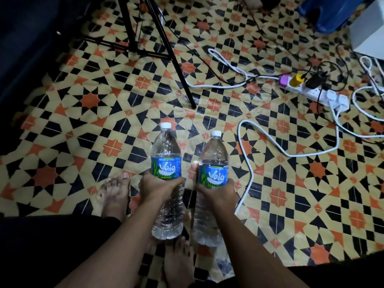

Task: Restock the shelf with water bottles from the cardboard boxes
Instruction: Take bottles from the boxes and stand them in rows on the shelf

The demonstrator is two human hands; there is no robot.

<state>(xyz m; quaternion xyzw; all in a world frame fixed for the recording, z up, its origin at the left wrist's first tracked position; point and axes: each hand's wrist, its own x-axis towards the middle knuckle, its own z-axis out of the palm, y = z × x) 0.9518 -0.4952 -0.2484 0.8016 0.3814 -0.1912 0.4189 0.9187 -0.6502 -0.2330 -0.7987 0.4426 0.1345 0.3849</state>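
Fingers of the left hand [160, 189] curl round one water bottle [166, 146] at the lower edge of its blue label [166, 168]. The right hand [219, 194] grips a second bottle [214, 148] just beside it the same way. Both are held above the patterned floor [291, 183], white caps pointing far, probably so two travel at once. Bare feet [116, 196] show beneath. Farther right lie a white cable [239, 136] and a power strip [311, 91]. Neither shelf nor cardboard boxes are in view, and the dark mass [25, 59] at far left is unreadable.
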